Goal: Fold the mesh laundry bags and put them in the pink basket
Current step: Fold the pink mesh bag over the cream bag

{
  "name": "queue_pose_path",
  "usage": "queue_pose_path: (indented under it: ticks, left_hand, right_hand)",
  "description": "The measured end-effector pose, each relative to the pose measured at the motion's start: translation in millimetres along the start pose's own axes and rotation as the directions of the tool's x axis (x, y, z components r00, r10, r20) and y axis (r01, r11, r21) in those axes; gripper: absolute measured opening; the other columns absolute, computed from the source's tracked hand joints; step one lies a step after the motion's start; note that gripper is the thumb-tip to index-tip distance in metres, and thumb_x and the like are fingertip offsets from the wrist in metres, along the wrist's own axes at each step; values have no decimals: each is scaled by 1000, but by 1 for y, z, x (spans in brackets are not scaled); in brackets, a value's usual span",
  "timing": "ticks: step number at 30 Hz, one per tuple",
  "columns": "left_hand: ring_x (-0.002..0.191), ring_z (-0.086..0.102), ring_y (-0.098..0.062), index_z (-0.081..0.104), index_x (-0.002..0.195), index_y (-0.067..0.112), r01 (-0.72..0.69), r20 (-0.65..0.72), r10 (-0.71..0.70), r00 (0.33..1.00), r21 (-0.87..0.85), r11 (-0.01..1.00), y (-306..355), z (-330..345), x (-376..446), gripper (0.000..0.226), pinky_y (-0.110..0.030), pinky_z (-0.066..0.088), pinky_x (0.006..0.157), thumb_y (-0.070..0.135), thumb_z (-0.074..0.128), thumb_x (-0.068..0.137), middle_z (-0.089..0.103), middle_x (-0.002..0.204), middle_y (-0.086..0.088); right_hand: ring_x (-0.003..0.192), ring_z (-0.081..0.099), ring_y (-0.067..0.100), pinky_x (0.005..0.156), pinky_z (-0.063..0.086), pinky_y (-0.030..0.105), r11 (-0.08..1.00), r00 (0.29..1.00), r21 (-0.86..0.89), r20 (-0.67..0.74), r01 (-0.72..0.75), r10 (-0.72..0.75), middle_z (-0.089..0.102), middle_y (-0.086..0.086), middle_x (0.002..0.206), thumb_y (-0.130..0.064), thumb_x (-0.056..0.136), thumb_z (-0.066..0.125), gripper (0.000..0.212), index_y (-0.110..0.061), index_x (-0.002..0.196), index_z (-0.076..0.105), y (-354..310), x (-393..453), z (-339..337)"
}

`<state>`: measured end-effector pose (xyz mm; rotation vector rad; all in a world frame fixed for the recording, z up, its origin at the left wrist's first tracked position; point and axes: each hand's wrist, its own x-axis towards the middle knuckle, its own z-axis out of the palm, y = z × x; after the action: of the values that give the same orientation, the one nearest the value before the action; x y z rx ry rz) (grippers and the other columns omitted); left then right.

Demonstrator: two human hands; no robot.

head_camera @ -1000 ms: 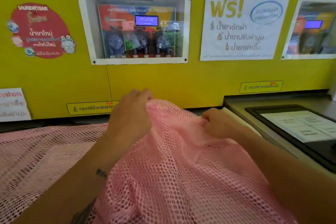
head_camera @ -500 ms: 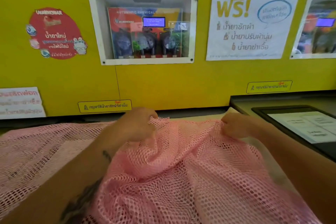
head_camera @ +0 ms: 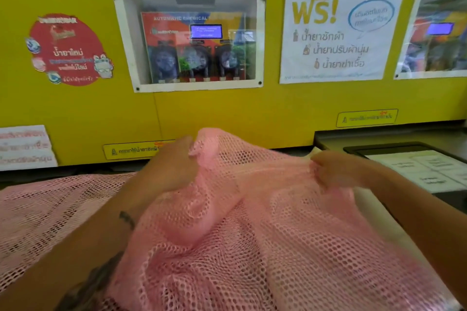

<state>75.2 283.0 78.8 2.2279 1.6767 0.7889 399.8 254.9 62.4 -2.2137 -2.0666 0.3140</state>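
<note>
A pink mesh laundry bag (head_camera: 252, 240) lies rumpled across the surface in front of me and fills the lower middle of the head view. My left hand (head_camera: 171, 166) grips its far edge at the left corner, where a flap of mesh sticks up. My right hand (head_camera: 331, 169) pinches the same edge further right, and the mesh is stretched between the two hands. More pink mesh (head_camera: 50, 217) lies flat to the left, under my left forearm. No pink basket is in view.
A yellow wall (head_camera: 227, 113) stands right behind the surface, carrying a dispenser window (head_camera: 192, 40), posters and stickers. At the right sits a grey machine top (head_camera: 353, 136) with a dark panel bearing white labels (head_camera: 429, 166).
Both hands have lifted the bag's far edge a little and pulled it wider apart, the right hand moving right. The left corner of the mesh now sticks up above my left hand.
</note>
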Motion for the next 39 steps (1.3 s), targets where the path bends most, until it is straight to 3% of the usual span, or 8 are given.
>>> queue_pose_path:
  ticks: [3,10,14,19,25,29,32,39]
  left_hand:
    - [67,52,-16,48,96,16,46,-200,-38,979,32,998,-28,-44,-6,2,-32,36,53,16,46,96,57,82,-5]
    - [105,57,-40,51,119,16,341,-318,-252,914,263,903,-100,-148,-25,31,-41,49,83,22,60,89,59,122,-18]
    - [102,59,-43,50,119,15,428,-469,-275,839,258,866,-151,-195,-41,35,-41,45,79,21,64,87,61,107,-18]
    - [93,65,-30,36,137,31,386,-178,-389,904,-53,921,-212,-192,-64,56,-40,54,72,36,64,89,58,125,-8]
    - [102,59,-22,60,121,16,489,-69,-518,853,451,746,-257,-163,-103,34,-32,47,78,33,57,92,59,126,-6]
    - [77,57,-14,58,83,14,547,-59,-613,788,524,653,-265,-164,-131,29,-27,43,62,42,54,91,60,89,1]
    - [79,59,-16,64,81,13,391,229,-599,767,573,720,-247,-163,-151,50,-31,48,71,57,43,90,63,87,-4]
    - [89,50,5,35,142,50,278,378,-273,885,44,960,-214,-149,-165,54,-30,35,92,51,56,93,46,99,31]
  right_hand:
    - [74,58,21,57,42,32,980,981,186,-190,69,-33,61,6,87,-8,92,46,15,-15,90,59,-20,18,-14]
    - [93,60,36,69,46,38,956,873,-38,-398,291,-282,65,16,100,-11,86,51,8,-12,92,57,-130,67,-19]
    - [111,56,41,89,47,48,956,861,-215,-429,198,-275,58,16,115,-21,79,60,32,-16,110,56,-195,73,5]
    - [123,48,38,98,44,48,950,940,-238,-224,204,-258,49,14,132,-31,85,61,52,-17,133,46,-243,65,37]
    - [116,50,17,101,45,39,902,882,-147,324,405,-343,50,-4,141,-35,87,63,52,-31,137,48,-272,35,65]
    - [122,49,17,103,44,37,881,888,-198,268,430,-374,48,-5,142,-35,90,59,49,-30,137,46,-280,17,73]
    - [105,55,8,89,46,28,846,826,-7,219,533,-519,56,-11,122,-40,95,58,33,-34,127,54,-300,-17,66]
    - [89,60,6,75,50,30,768,730,176,240,616,-640,61,-13,101,-63,78,67,56,-39,125,48,-357,-65,76]
